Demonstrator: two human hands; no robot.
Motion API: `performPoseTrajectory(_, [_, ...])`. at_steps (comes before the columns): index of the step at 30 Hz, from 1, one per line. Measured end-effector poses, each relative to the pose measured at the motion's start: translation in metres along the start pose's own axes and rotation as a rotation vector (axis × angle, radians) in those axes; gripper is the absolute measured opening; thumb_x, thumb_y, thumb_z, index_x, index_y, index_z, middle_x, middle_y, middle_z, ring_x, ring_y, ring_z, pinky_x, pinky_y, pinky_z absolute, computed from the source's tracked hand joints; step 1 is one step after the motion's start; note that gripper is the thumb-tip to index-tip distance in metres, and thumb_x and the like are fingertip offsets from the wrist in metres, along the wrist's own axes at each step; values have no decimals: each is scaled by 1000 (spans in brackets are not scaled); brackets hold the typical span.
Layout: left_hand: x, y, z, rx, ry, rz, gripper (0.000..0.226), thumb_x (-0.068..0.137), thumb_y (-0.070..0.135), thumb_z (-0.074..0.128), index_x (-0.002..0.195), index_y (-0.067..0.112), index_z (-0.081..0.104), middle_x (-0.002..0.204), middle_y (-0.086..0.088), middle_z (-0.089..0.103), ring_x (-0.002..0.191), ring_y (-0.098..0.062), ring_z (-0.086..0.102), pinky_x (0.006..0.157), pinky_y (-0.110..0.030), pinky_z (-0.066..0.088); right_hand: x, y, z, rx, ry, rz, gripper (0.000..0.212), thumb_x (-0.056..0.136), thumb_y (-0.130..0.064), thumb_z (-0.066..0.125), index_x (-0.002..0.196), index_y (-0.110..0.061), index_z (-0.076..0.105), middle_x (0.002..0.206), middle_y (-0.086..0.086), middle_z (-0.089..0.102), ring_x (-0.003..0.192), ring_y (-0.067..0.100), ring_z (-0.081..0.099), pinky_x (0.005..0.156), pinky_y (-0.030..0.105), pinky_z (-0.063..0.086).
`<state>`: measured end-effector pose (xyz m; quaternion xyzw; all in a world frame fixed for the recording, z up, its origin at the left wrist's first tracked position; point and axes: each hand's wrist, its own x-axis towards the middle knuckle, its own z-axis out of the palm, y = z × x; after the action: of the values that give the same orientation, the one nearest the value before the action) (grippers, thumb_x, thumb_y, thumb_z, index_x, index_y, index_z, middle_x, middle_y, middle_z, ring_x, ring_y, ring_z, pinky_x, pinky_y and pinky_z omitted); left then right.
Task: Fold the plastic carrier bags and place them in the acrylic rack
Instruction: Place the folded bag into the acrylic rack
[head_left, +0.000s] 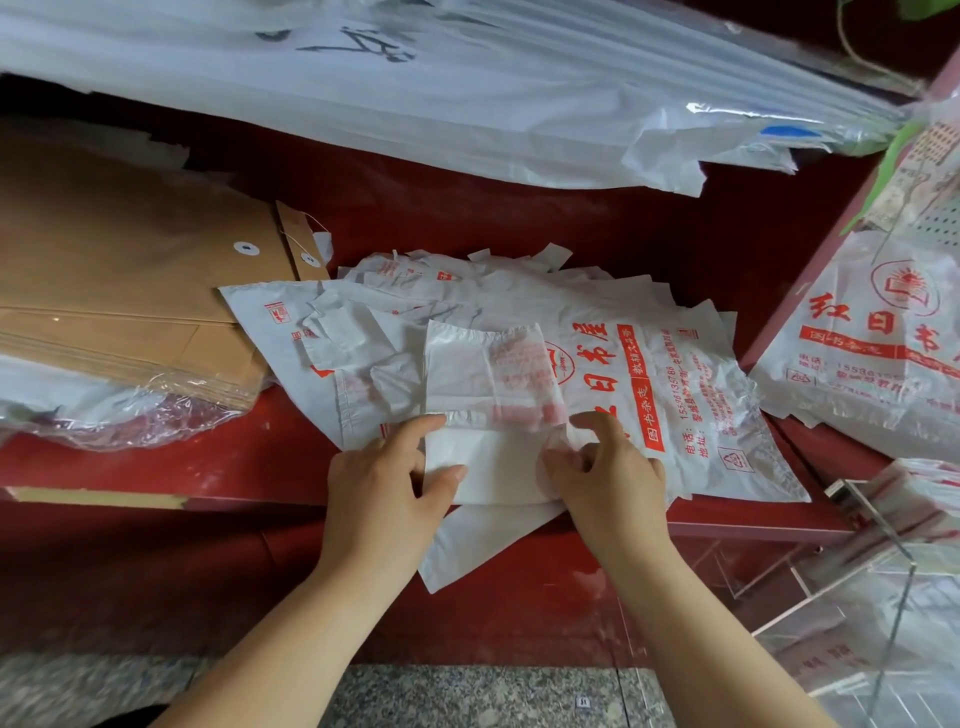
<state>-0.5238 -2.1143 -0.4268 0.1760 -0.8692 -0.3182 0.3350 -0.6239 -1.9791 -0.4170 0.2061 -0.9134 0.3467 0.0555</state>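
Folding a carrier bag (488, 374) at the front edge of the surface (156, 467).
The left hand (384, 483) and right hand (608, 478) pinch its side edges, apparently to keep the crease square.

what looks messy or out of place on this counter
The white plastic carrier bags with red print lie fanned askew on the red counter. A white plastic flap droops over the counter's front edge, below the half-folded white bag held by the left hand and right hand. Clear wrap on the brown paper envelopes at left sits crumpled.
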Motion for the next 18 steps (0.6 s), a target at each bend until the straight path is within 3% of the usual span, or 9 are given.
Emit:
performPoseTrajectory(2, [1,-4,1,73,-20,85,36,72,35,61,95,8,70,47,14,40,47,-13,47,59,-43,47,-1,1,1,-14,19,-4,32,89,-24,50,120,-20,46,56,-10,46,58,4,39,70,24,15])
performPoseTrajectory(5, [1,-4,3,146,-3,128,39,70,37,60,92,8,70,65,0,64,58,-22,62,57,-40,50,-1,1,2,-38,17,-39,29,90,-25,47,119,-21,49,55,-10,47,57,8,42,69,24,14])
performPoseTrajectory(8, [1,-7,0,171,-2,229,49,71,49,50,110,20,59,105,0,52,90,-18,52,80,-38,44,-1,0,-1,-56,21,-39,31,92,-26,45,123,-22,47,62,-6,57,64,15,48,69,22,13])
performPoseTrajectory(11, [0,-16,-5,220,-208,379,57,71,54,46,122,30,44,134,2,37,122,-17,32,109,-32,18,0,2,-3,-87,14,-39,33,94,-25,41,127,-23,45,65,-5,59,70,18,54,70,20,12])
performPoseTrajectory(12, [0,-18,-4,236,-271,416,57,71,53,46,122,29,46,135,3,42,124,-15,31,111,-28,11,1,3,-3,-80,-1,-37,33,94,-24,40,127,-23,46,60,-6,55,67,16,53,70,20,12])
performPoseTrajectory(14, [-1,-19,-1,267,-332,445,52,71,48,46,116,25,58,124,3,58,118,-10,39,107,-28,13,2,5,-4,-74,-13,-39,33,95,-24,37,126,-24,47,57,-6,54,65,15,52,72,19,12])
performPoseTrajectory(18, [0,-19,-2,204,-309,430,45,75,40,45,107,18,68,108,5,67,104,-6,46,98,-21,28,-3,8,-11,-20,16,-87,39,91,-30,48,128,-20,46,87,-4,58,95,19,53,80,23,17])
